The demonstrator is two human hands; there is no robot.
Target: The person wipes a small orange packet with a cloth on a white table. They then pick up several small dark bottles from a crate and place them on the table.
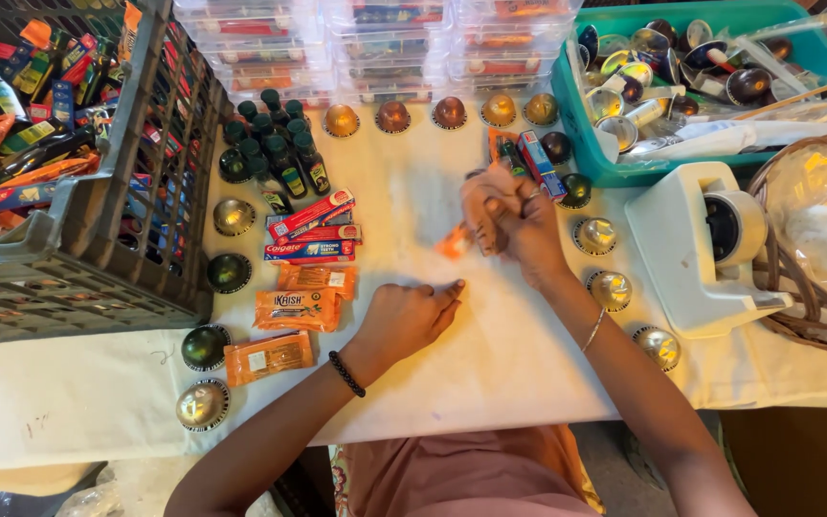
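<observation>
R hand (514,222) is up off the desk (490,373), fingers curled tight round a small orange sachet (454,241) w/ only its corner poking out left of the fist; blurred, so the grip can't be read finer than that. L hand (409,314) rests on the cloth, fingers loosely curled under, holding nothing, prob. just bracing. Desk is covered w/ a pale cloth, soft and a bit creased. Stuff is laid out in sorted groups, like w/ like: three flat orange sachets (297,309) in a column, glossy foil-type wrap; slim red/blue cartons (313,233) stacked just above them; small dark green bottles (275,148) w/ caps clustered upright by the crate. Shiny domed pods (394,117), metallic gold, copper, dark green, sit apart in a loose ring round the bare work patch, so each is in easy reach. Grey plastic lattice crate (98,249) at L is heaped w/ more packets. Teal tub (586,144) at R holds more pods plus clear wrap. White tape dispenser (696,244) just below it, beside a wicker basket (801,306). Clear lidded boxes (385,43) stacked at the far edge.
</observation>
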